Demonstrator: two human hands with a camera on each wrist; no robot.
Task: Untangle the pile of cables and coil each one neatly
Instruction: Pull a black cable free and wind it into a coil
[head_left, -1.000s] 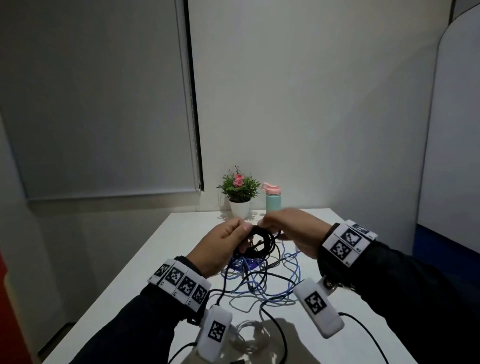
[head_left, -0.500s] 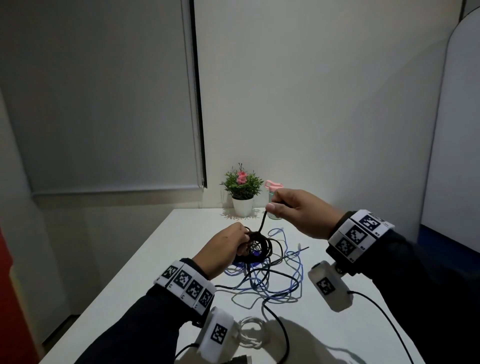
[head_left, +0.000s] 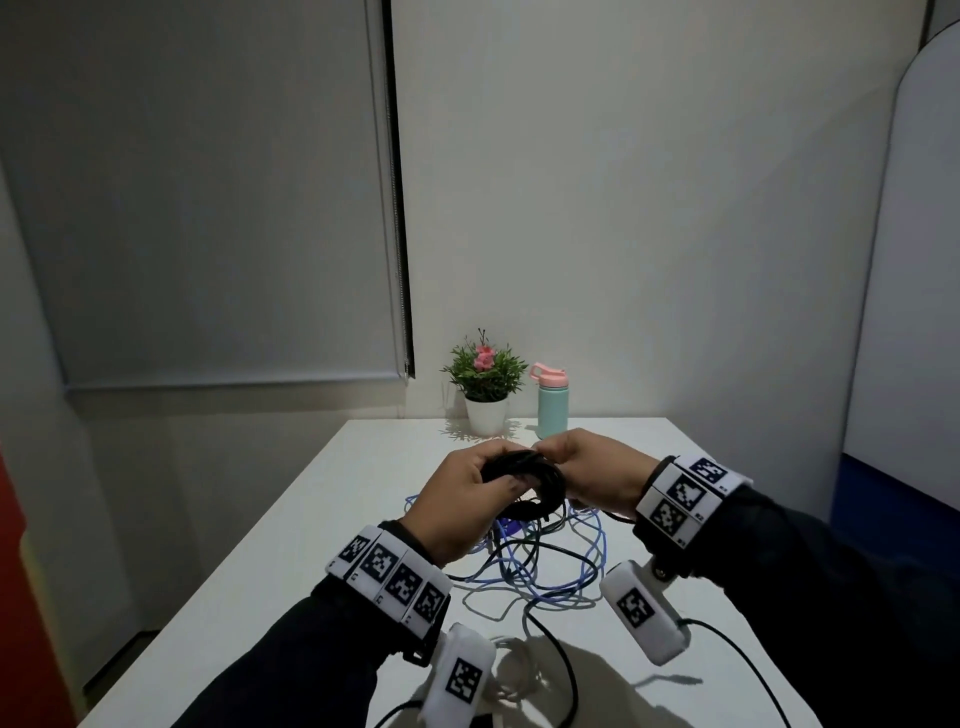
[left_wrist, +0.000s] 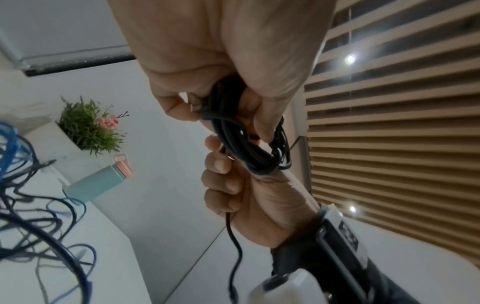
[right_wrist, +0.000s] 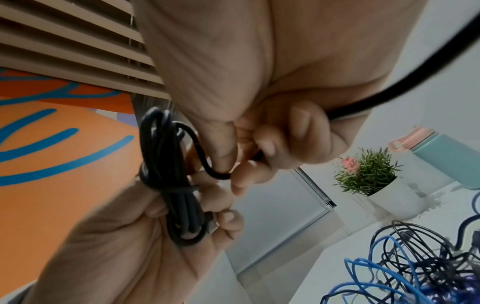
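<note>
My left hand gripped the black cable coil, fingers curled round its bundled loops, above the white worktop. My right hand pinched a loose loop of that same black cable beside the coil. Below both hands, blue cables and dark ones lay tangled on the worktop.

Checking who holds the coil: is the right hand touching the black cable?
Touching. The right wrist view shows the right hand pinching a loop of the black cable between thumb and fingertips.
</note>
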